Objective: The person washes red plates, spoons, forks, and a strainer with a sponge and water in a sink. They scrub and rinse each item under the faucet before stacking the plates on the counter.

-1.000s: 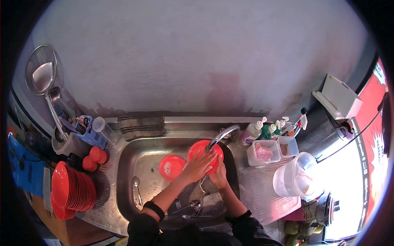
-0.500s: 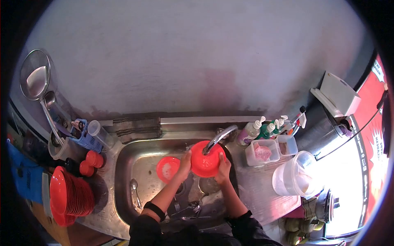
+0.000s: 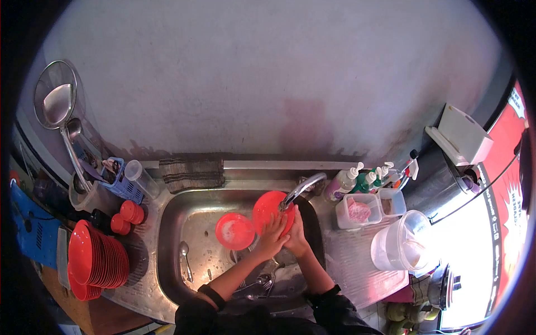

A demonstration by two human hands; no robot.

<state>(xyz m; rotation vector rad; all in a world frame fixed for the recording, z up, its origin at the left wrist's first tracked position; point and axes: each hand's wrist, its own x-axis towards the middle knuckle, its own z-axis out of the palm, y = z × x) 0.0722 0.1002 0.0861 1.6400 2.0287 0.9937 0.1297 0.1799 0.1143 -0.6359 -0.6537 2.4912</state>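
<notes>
Red bowl (image 3: pixel 267 207) sits under the tap (image 3: pixel 301 186), at the sink's (image 3: pixel 174 245) two o'clock. Left hand (image 3: pixel 273 230) is spread flat across it, right hand (image 3: pixel 296 233) curled behind its rim. With a wet grip, it could slip onto the second bowl (image 3: pixel 234 231) at nine o'clock.

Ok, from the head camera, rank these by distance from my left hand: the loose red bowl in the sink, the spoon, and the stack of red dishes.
From the left hand:
1. Loose red bowl, just left of it in the sink.
2. Spoon, by the sink's left wall.
3. Stack of red dishes, beyond the sink, far left.
</notes>
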